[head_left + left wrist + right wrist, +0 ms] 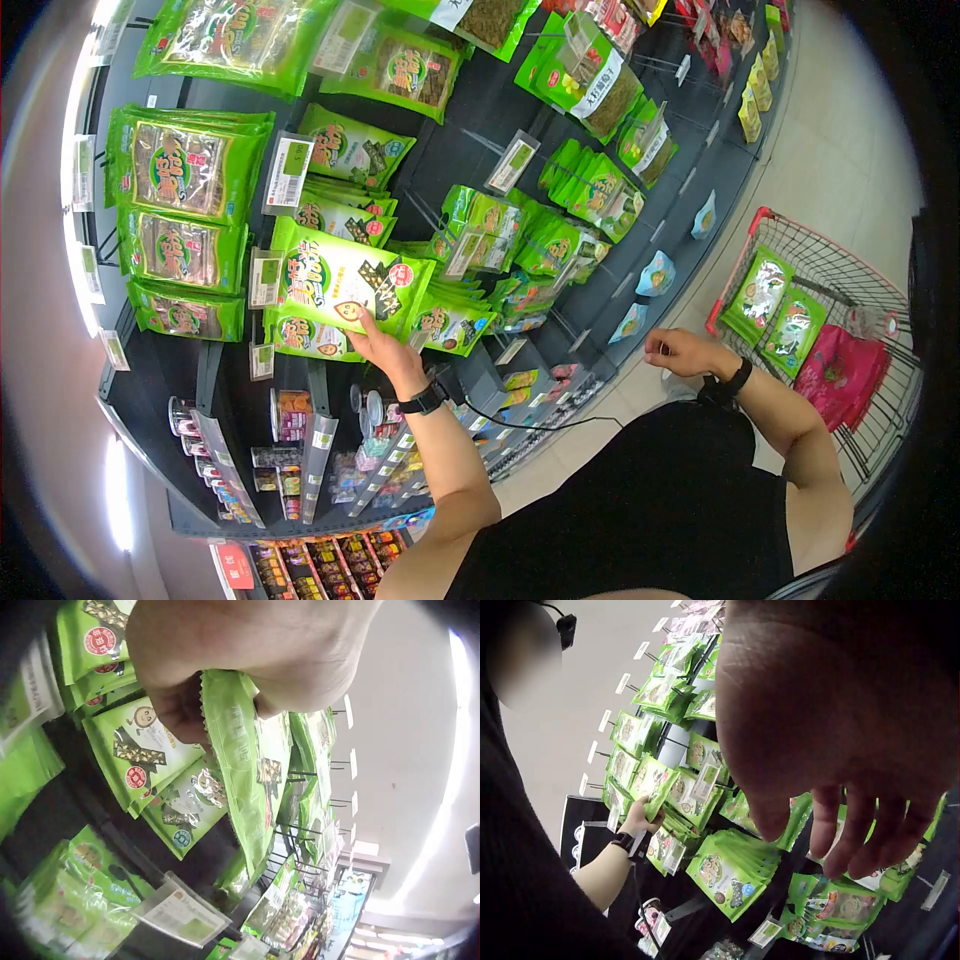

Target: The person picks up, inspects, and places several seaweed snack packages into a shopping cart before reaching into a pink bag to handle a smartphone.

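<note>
Left hand (pixel 378 347) pinches the lower edge of the front green snack packet (pixel 340 282) hanging on its peg at 10 o'clock; thin grip risks slipping or dragging neighbouring packets (pixel 450 325) off; right hand (pixel 680 352), loosely curled at 3 o'clock, holds nothing.

A right hand (pixel 840 727) is seen close to the lens, filling the upper right of the right wrist view, its fingers (pixel 855 840) hanging loosely curled with nothing held in them. Beyond it, a dark display rack (pixel 705 900) is hung with rows of green snack packets (pixel 724 874) on pegs, white price tags (pixel 705 780) set in front of them. At lower left, a left hand (pixel 640 819), a black band worn at its wrist, is shown gripping one green packet (pixel 651 784) on the rack. A dark sleeve (pixel 525 885) is seen along the left edge.
</note>
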The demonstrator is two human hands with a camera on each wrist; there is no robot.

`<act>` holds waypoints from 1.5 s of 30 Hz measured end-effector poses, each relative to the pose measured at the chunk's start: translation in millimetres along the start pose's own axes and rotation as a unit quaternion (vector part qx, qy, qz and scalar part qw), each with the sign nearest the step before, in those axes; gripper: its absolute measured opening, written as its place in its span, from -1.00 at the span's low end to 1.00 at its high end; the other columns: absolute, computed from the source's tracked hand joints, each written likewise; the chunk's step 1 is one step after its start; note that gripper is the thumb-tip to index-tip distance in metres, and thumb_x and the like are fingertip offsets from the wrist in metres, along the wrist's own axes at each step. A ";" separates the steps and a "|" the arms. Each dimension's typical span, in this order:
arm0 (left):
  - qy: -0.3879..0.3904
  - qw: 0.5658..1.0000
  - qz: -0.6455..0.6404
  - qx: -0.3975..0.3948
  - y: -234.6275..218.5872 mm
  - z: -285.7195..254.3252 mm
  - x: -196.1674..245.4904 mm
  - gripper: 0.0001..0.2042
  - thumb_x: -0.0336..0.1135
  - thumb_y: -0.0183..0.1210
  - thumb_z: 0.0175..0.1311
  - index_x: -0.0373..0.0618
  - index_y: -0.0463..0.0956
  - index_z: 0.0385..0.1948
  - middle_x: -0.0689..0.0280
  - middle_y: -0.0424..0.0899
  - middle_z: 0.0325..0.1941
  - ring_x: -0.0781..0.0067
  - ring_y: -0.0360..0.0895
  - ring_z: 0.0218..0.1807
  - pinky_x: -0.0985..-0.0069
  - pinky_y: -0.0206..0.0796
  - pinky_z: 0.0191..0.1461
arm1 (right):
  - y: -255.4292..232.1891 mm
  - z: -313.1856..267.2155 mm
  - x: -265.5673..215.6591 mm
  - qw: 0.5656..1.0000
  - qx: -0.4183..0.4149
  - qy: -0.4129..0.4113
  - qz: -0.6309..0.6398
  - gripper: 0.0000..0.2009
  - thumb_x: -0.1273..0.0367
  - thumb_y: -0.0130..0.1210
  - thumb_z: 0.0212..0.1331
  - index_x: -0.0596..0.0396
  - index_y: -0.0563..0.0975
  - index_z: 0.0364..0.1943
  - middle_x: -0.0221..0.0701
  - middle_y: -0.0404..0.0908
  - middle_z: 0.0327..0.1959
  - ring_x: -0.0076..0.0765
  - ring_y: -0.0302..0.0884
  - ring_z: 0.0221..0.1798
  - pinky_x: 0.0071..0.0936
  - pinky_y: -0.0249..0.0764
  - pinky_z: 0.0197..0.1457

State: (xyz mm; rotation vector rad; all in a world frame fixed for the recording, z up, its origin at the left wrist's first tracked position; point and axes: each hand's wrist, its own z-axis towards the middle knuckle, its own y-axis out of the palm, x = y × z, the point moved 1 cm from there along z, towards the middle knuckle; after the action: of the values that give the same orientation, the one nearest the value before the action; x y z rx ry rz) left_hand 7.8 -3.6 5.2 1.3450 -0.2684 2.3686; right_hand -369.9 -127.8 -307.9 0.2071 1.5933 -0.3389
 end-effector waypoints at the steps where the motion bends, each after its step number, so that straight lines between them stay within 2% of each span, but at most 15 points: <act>1: 0.003 1.000 0.000 -0.006 -1.1 1.1 4.0 -0.49 -0.25 0.10 0.57 -0.21 0.22 0.44 0.11 0.47 0.39 0.22 0.51 0.31 0.23 0.38 0.35 | 2.9 -0.1 1.9 1.000 0.008 -0.016 0.009 -0.70 0.15 0.23 0.37 0.11 0.54 -0.14 -0.25 0.68 -0.30 -0.16 0.65 -0.25 -0.22 0.54 -0.16; 2: 0.006 1.000 0.000 -0.012 -2.1 1.8 8.7 -0.48 -0.27 0.10 0.57 -0.22 0.20 0.45 0.11 0.44 0.42 0.23 0.48 0.34 0.22 0.32 0.40 | 6.6 0.7 2.9 0.999 0.016 -0.032 0.020 -0.71 0.16 0.23 0.38 0.12 0.54 -0.14 -0.26 0.67 -0.31 -0.19 0.64 -0.27 -0.22 0.54 -0.17; 3: -0.014 1.000 0.001 0.001 4.2 -8.4 -10.5 -0.49 -0.26 0.09 0.57 -0.22 0.20 0.45 0.11 0.44 0.42 0.23 0.48 0.34 0.22 0.32 0.40 | -3.0 -9.1 9.8 1.000 0.016 -0.002 0.014 -0.71 0.17 0.23 0.38 0.12 0.54 -0.15 -0.26 0.66 -0.32 -0.20 0.63 -0.28 -0.23 0.53 -0.18; 5: -0.008 1.000 0.021 0.014 8.8 -4.3 -3.3 -0.49 -0.26 0.09 0.57 -0.23 0.21 0.45 0.11 0.45 0.41 0.24 0.49 0.32 0.23 0.32 0.39 | -4.1 -4.2 5.5 0.999 0.021 0.012 0.022 -0.72 0.19 0.23 0.37 0.13 0.54 -0.17 -0.27 0.65 -0.35 -0.22 0.62 -0.30 -0.25 0.53 -0.20; 11: -0.019 0.997 0.061 0.043 16.9 -12.7 3.6 -0.51 -0.24 0.09 0.57 -0.24 0.24 0.41 0.11 0.48 0.37 0.24 0.52 0.29 0.22 0.38 0.34 | -5.1 -1.5 15.4 0.996 0.021 0.065 0.059 -0.76 0.24 0.24 0.36 0.13 0.54 -0.19 -0.28 0.63 -0.38 -0.26 0.60 -0.33 -0.28 0.51 -0.23; 16: -0.013 0.995 0.072 0.068 15.1 -20.0 3.5 -0.52 -0.25 0.10 0.56 -0.24 0.24 0.39 0.10 0.50 0.35 0.23 0.56 0.24 0.21 0.44 0.30 | -5.9 15.4 23.8 0.994 0.017 0.073 0.085 -0.77 0.25 0.25 0.34 0.14 0.54 -0.21 -0.29 0.62 -0.40 -0.28 0.58 -0.35 -0.29 0.50 -0.25; 20: -0.016 0.997 0.062 0.038 16.1 -26.1 0.3 -0.51 -0.24 0.11 0.55 -0.22 0.23 0.39 0.09 0.50 0.34 0.24 0.54 0.26 0.21 0.43 0.33 | -13.6 26.4 18.1 0.994 0.004 0.089 0.056 -0.79 0.28 0.23 0.35 0.14 0.55 -0.24 -0.30 0.61 -0.42 -0.31 0.56 -0.37 -0.31 0.50 -0.25; 27: -0.008 0.992 0.088 0.095 11.9 -25.5 -3.0 -0.50 -0.24 0.12 0.55 -0.22 0.22 0.40 0.11 0.44 0.41 0.22 0.49 0.32 0.22 0.37 0.38 | -1.8 49.0 33.1 0.992 -0.021 0.081 0.096 -0.81 0.29 0.21 0.36 0.13 0.54 -0.25 -0.31 0.62 -0.43 -0.30 0.58 -0.37 -0.32 0.49 -0.26; 32: 0.026 0.991 0.096 0.091 2.1 -20.8 -3.1 -0.48 -0.25 0.08 0.57 -0.22 0.16 0.44 0.04 0.42 0.42 0.18 0.50 0.33 0.17 0.41 0.39 | 2.6 62.3 32.2 0.996 -0.017 0.059 0.071 -0.80 0.29 0.23 0.36 0.13 0.53 -0.27 -0.34 0.61 -0.44 -0.34 0.54 -0.40 -0.33 0.46 -0.31; 35: 0.007 0.990 0.087 0.108 4.7 -19.7 0.6 -0.49 -0.25 0.08 0.57 -0.22 0.17 0.43 0.04 0.42 0.42 0.18 0.50 0.34 0.17 0.41 0.39 | 2.1 67.3 27.1 0.991 -0.032 0.085 0.102 -0.80 0.29 0.23 0.36 0.14 0.52 -0.27 -0.34 0.61 -0.44 -0.35 0.54 -0.40 -0.35 0.46 -0.30; 36: 0.012 0.988 0.096 0.119 5.5 -17.7 -0.4 -0.52 -0.16 0.09 0.57 -0.23 0.29 0.38 0.09 0.51 0.34 0.23 0.56 0.24 0.20 0.50 0.28 | 3.4 68.4 28.0 0.991 -0.029 0.077 0.103 -0.80 0.30 0.23 0.36 0.14 0.52 -0.27 -0.35 0.61 -0.44 -0.35 0.54 -0.40 -0.35 0.46 -0.30; 39: 0.020 0.991 0.092 0.093 1.4 -12.7 -5.5 -0.51 -0.16 0.09 0.57 -0.23 0.28 0.38 0.11 0.51 0.34 0.23 0.57 0.24 0.22 0.51 0.26 | 5.3 72.7 32.1 0.992 -0.020 0.063 0.106 -0.80 0.30 0.23 0.36 0.15 0.52 -0.27 -0.35 0.62 -0.43 -0.36 0.54 -0.40 -0.36 0.46 -0.30; 42: -0.019 0.994 0.070 0.082 4.8 -8.4 -3.0 -0.50 -0.21 0.09 0.57 -0.22 0.21 0.42 0.07 0.44 0.40 0.20 0.52 0.32 0.19 0.45 0.34 | 5.9 72.9 33.9 0.991 -0.018 0.064 0.112 -0.80 0.30 0.23 0.35 0.16 0.53 -0.26 -0.34 0.62 -0.43 -0.36 0.55 -0.39 -0.36 0.46 -0.29; 45: -0.047 0.992 0.072 0.096 13.9 -1.9 0.5 -0.50 -0.18 0.09 0.58 -0.20 0.23 0.41 0.11 0.47 0.38 0.23 0.54 0.29 0.22 0.48 0.29 | 3.7 71.7 34.1 0.993 -0.011 0.064 0.103 -0.79 0.29 0.23 0.35 0.17 0.53 -0.25 -0.34 0.62 -0.43 -0.37 0.56 -0.38 -0.35 0.46 -0.29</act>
State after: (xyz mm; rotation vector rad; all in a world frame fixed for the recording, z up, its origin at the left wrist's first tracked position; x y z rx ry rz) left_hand 0.1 -15.3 5.1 1.5782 -0.1710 2.5057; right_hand -303.1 -151.3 -344.0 0.3793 1.6838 -0.1500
